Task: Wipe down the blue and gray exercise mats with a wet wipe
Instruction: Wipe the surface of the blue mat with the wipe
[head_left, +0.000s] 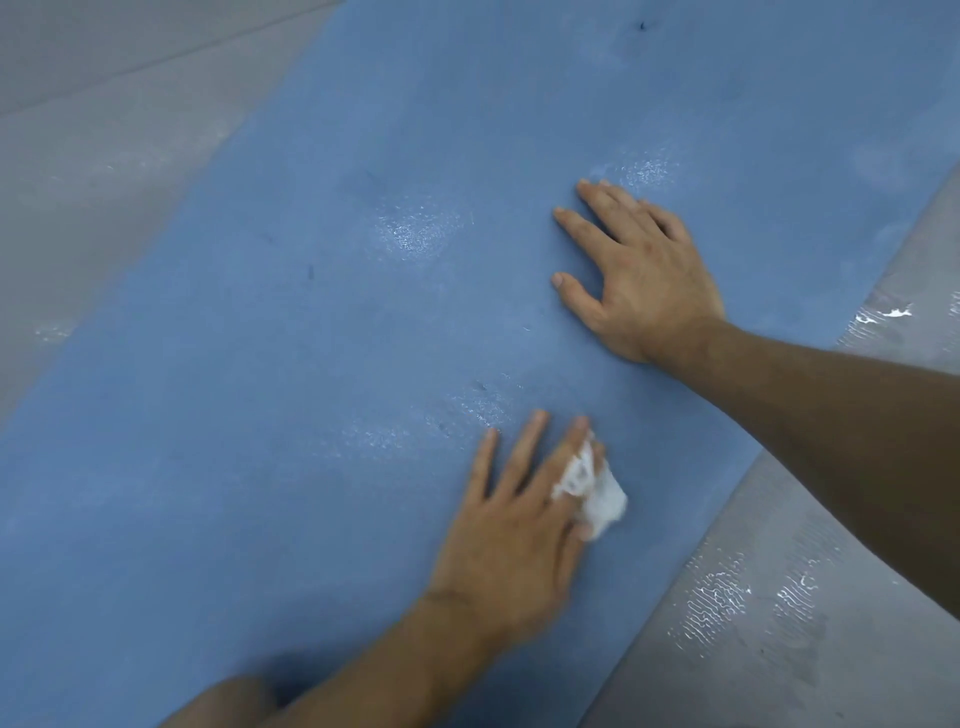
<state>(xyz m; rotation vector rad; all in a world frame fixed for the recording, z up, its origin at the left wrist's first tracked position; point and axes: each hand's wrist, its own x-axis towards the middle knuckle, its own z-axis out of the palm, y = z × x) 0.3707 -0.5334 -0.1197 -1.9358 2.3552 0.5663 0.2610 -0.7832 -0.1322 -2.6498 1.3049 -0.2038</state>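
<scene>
1. The blue mat (260, 415) filled most of the view, running on a slant from near left to far right; wiping of it was under way and, judging by the scattered damp patches (415, 231), only partly done; the broad dull stretch on the near left looked untouched.
2. A gray mat (769, 649) lay along the blue mat's right edge, touching it or tucked under it, I could not tell which; wet glints showed on it already; more gray surface (104, 197) bordered the left edge.
3. The right hand (641, 275) rested flat on the blue mat, far of the other, fingers spread, holding nothing; it seemed to be bracing the body or pinning the mat.
4. The left hand (514, 530) lay palm down near the mat's right edge, fingers spread and fairly straight, blurred as if mid-stroke.
5. The wet wipe (602, 501) was bunched, pinched between the left hand's thumb and forefinger and pressed to the mat.
6. The next move likely called for long strokes leftward; room there was open, whereas the right edge sat close, and a stroke across it might lift it.
</scene>
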